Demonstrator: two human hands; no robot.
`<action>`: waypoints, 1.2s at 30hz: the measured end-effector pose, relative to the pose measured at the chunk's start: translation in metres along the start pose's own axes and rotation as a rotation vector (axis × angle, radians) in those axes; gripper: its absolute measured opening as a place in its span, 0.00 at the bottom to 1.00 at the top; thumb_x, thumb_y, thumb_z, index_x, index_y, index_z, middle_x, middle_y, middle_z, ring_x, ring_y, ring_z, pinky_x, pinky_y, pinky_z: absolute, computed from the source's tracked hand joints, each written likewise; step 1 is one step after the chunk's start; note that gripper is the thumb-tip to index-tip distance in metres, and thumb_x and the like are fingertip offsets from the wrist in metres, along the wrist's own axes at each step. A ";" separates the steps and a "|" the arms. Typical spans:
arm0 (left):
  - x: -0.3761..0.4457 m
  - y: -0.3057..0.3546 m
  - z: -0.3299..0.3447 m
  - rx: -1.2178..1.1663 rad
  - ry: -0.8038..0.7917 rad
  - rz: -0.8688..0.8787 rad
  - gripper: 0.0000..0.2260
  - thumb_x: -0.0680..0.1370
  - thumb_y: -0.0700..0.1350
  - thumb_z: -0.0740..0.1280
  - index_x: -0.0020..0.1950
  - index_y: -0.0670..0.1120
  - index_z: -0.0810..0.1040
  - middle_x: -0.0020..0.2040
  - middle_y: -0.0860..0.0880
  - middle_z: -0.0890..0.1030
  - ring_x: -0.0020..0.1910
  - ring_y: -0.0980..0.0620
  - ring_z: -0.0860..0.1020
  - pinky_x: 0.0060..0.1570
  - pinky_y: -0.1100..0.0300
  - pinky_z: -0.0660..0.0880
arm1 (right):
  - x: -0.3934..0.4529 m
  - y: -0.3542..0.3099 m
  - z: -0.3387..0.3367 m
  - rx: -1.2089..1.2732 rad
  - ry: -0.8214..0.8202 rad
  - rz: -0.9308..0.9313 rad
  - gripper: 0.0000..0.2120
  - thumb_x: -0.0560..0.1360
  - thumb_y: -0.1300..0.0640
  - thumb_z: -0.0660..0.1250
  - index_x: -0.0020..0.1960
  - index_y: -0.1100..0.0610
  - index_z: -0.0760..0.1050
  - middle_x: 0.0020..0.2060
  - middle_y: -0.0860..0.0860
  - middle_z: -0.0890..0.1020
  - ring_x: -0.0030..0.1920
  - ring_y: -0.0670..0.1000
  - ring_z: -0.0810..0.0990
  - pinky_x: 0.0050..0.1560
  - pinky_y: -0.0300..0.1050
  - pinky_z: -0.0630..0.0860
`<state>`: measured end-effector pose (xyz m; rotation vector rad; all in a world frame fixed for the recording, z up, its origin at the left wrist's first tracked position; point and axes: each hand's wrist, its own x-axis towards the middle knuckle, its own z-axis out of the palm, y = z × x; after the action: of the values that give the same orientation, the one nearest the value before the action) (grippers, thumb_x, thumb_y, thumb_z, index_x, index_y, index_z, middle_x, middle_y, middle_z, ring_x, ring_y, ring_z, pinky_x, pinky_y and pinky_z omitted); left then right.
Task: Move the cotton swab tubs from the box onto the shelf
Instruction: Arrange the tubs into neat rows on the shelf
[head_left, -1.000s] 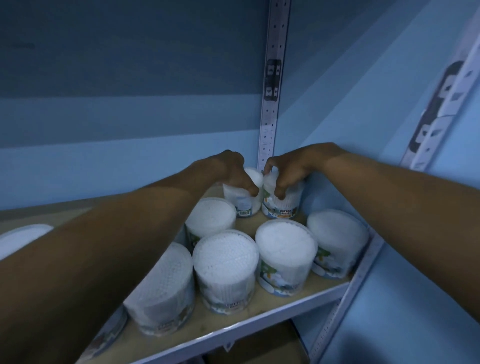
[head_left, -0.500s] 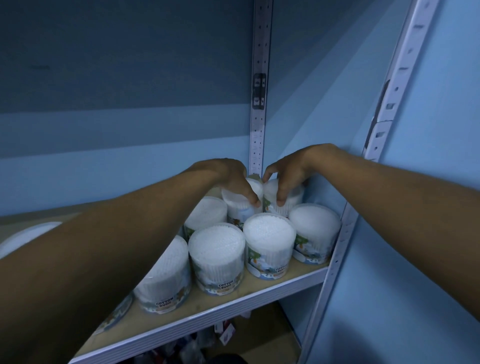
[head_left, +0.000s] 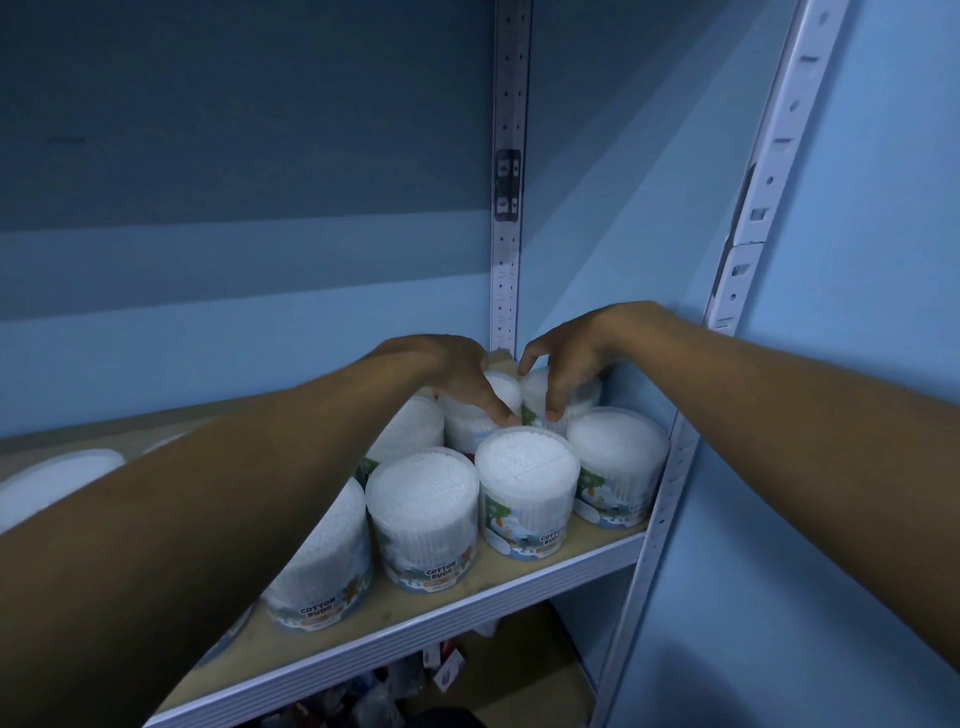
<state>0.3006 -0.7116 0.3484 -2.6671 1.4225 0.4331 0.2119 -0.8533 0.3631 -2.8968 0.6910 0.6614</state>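
Cotton swab tubs are seen from above, standing on a wooden shelf (head_left: 498, 577) with a white front edge, at its right end beside a perforated white upright (head_left: 670, 467). Nearest the edge, a front row of tubs is set upright with clear lids facing up and printed labels facing outward: one at the left (head_left: 322, 561) partly hidden by the left forearm, one in the middle (head_left: 423, 514), one right of it (head_left: 527, 491), and one at the far right (head_left: 618, 462) close to the upright. Each tub's long axis is judged to run vertically, base down on the board. Behind this row another tub (head_left: 410, 426) is partly hidden. Furthest back, near the corner post (head_left: 506, 270), two tubs are being handled. The left hand (head_left: 452, 374) is curled over the top of the left rear tub (head_left: 485, 410), fingers bent down its side, gripping it. The right hand (head_left: 566, 364) is arched over the right rear tub (head_left: 563, 395), with fingertips touching its lid and side; whether it is firmly held cannot be told. Both rear tubs appear upright and seated on the shelf, touching each other. Several tubs are already placed, so the task is judged well along. The box is not in view, so what remains cannot be told. Below the shelf, dim clutter (head_left: 395, 691) is visible
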 end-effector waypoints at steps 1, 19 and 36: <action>0.000 -0.001 0.000 0.000 -0.002 0.003 0.44 0.67 0.71 0.70 0.76 0.49 0.65 0.72 0.49 0.71 0.70 0.47 0.71 0.63 0.54 0.69 | 0.000 0.000 0.000 -0.002 -0.005 0.000 0.41 0.68 0.47 0.80 0.75 0.43 0.64 0.61 0.47 0.68 0.65 0.53 0.71 0.64 0.48 0.72; 0.001 -0.003 0.003 -0.018 -0.025 -0.003 0.34 0.76 0.66 0.64 0.77 0.51 0.64 0.74 0.50 0.69 0.70 0.47 0.71 0.69 0.50 0.69 | -0.001 -0.003 -0.004 -0.026 -0.025 0.029 0.39 0.69 0.47 0.79 0.75 0.43 0.65 0.70 0.50 0.69 0.70 0.57 0.69 0.68 0.52 0.71; -0.030 -0.001 0.007 -0.043 0.134 0.111 0.29 0.79 0.64 0.60 0.78 0.53 0.62 0.77 0.52 0.65 0.74 0.49 0.65 0.67 0.56 0.63 | -0.038 -0.018 -0.002 -0.104 0.031 0.002 0.35 0.78 0.54 0.70 0.80 0.47 0.58 0.76 0.53 0.66 0.72 0.56 0.69 0.70 0.52 0.70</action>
<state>0.2839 -0.6858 0.3498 -2.7065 1.6229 0.3015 0.1901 -0.8220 0.3812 -3.0077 0.6832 0.6732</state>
